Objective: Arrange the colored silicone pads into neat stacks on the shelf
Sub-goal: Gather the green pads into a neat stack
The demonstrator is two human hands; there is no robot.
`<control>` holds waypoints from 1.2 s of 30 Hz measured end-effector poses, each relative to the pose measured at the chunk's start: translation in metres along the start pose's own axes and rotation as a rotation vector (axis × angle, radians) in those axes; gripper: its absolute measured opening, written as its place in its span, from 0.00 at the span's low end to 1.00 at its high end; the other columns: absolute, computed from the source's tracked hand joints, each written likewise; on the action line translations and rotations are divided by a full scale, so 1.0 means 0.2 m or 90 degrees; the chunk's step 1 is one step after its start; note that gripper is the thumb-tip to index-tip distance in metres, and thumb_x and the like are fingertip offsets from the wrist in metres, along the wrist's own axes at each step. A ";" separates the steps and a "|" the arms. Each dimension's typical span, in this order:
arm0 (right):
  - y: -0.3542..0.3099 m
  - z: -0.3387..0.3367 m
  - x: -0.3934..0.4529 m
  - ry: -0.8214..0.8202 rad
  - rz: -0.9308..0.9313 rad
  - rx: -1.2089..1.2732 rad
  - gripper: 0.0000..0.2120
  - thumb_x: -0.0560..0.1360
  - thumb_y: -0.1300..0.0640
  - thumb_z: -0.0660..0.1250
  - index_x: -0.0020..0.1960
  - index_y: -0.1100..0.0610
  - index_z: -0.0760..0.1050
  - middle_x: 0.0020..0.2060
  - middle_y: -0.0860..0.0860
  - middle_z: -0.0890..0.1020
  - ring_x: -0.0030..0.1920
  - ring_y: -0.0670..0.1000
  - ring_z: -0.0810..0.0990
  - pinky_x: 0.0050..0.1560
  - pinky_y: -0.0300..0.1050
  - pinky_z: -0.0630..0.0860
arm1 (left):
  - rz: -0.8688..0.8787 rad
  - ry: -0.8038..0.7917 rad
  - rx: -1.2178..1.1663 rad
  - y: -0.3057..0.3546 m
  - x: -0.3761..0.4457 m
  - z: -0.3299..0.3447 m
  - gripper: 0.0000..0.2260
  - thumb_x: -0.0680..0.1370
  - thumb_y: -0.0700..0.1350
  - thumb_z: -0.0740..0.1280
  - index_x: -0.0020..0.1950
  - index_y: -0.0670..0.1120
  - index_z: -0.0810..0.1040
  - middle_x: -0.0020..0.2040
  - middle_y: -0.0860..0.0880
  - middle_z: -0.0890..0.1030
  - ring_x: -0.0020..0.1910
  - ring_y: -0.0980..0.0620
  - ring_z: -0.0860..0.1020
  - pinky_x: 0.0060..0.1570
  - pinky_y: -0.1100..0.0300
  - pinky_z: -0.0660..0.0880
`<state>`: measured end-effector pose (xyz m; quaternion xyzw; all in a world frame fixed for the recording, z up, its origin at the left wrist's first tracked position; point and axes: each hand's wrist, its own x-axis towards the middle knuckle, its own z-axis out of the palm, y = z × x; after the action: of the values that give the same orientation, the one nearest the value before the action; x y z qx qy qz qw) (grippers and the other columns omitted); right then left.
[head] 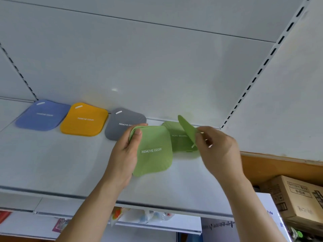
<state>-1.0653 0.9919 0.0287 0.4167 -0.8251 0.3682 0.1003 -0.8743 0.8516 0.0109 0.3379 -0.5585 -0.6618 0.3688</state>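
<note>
Your right hand (216,147) pinches a single green pad (187,130) by its near edge, thumb and fingertips closed on it, the pad tilted up on edge above the shelf (70,163). Your left hand (125,154) grips a small bundle of green pads (153,151), thumb curled over the upper left corner and fingers underneath, printed face up, the bundle held just above the shelf surface. Beneath the raised pad, more green pads (178,138) lie flat on the shelf near the back wall, their lettering turned the other way round.

Further left along the back of the shelf, three stacks stand in a row: grey (122,124), yellow (84,119), blue (43,115). Each appears squared, with its hanging slot at the far corner.

Assessment: the green stack is the step in hand; the other colours look done. The next move calls for gathering the loose green pads onto one bundle, lettering aligned one way, edges flush, then setting the stack down right of the grey one, in line with the row. How many green pads remain cannot be told.
</note>
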 end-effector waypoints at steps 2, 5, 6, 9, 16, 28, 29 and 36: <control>-0.11 0.01 -0.03 -0.081 0.018 0.106 0.12 0.79 0.57 0.67 0.60 0.45 0.80 0.35 0.44 0.82 0.33 0.48 0.79 0.40 0.42 0.77 | 0.005 -0.016 0.010 0.01 -0.01 0.03 0.12 0.87 0.51 0.61 0.60 0.59 0.83 0.58 0.54 0.86 0.61 0.50 0.83 0.59 0.51 0.80; -0.20 0.05 -0.03 -0.173 0.055 0.235 0.16 0.81 0.60 0.62 0.58 0.42 0.81 0.36 0.42 0.81 0.34 0.50 0.81 0.42 0.44 0.78 | 0.022 -0.034 0.038 0.02 -0.03 0.06 0.12 0.87 0.52 0.60 0.60 0.60 0.83 0.58 0.57 0.86 0.61 0.55 0.82 0.66 0.45 0.78; -0.21 0.06 -0.02 -0.183 0.071 0.246 0.16 0.81 0.60 0.62 0.56 0.42 0.82 0.38 0.42 0.81 0.36 0.50 0.82 0.43 0.45 0.79 | 0.025 -0.039 0.045 0.03 -0.03 0.06 0.12 0.87 0.52 0.60 0.60 0.61 0.83 0.57 0.58 0.86 0.61 0.55 0.82 0.67 0.45 0.77; -0.23 0.04 -0.01 -0.219 0.090 0.326 0.15 0.79 0.59 0.62 0.56 0.44 0.82 0.43 0.44 0.83 0.43 0.49 0.83 0.49 0.46 0.80 | 0.039 -0.048 0.060 0.06 -0.04 0.05 0.12 0.87 0.53 0.59 0.62 0.61 0.82 0.58 0.61 0.85 0.61 0.59 0.81 0.67 0.49 0.76; -0.17 0.01 0.00 -0.126 -0.178 0.086 0.15 0.75 0.64 0.73 0.59 0.52 0.83 0.43 0.41 0.80 0.43 0.36 0.76 0.44 0.29 0.72 | 0.026 -0.014 0.046 0.08 -0.02 0.00 0.13 0.87 0.53 0.59 0.62 0.60 0.83 0.60 0.59 0.85 0.62 0.58 0.81 0.70 0.46 0.75; -0.27 0.04 0.06 -0.159 -0.413 0.031 0.17 0.75 0.71 0.66 0.59 0.57 0.83 0.48 0.52 0.80 0.47 0.57 0.75 0.46 0.54 0.76 | -0.134 -0.163 -0.113 0.08 -0.04 0.02 0.19 0.84 0.56 0.58 0.65 0.51 0.84 0.63 0.43 0.85 0.64 0.43 0.82 0.63 0.47 0.77; -0.26 0.04 0.06 -0.160 -0.419 0.029 0.18 0.74 0.72 0.66 0.59 0.57 0.83 0.49 0.52 0.80 0.47 0.57 0.75 0.46 0.53 0.76 | -0.147 -0.183 -0.130 0.06 -0.03 0.00 0.20 0.85 0.57 0.58 0.68 0.49 0.82 0.66 0.42 0.83 0.67 0.41 0.80 0.67 0.45 0.75; -0.29 0.04 0.06 -0.117 -0.386 0.083 0.10 0.79 0.63 0.69 0.59 0.57 0.82 0.45 0.49 0.83 0.46 0.54 0.78 0.47 0.49 0.77 | -0.157 -0.167 -0.150 0.04 -0.03 0.01 0.23 0.77 0.59 0.63 0.67 0.49 0.82 0.63 0.45 0.85 0.63 0.47 0.83 0.61 0.51 0.76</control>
<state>-1.0276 0.9563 0.0605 0.6805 -0.6435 0.3347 0.1036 -0.8722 0.8574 0.0193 0.2691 -0.4747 -0.8009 0.2467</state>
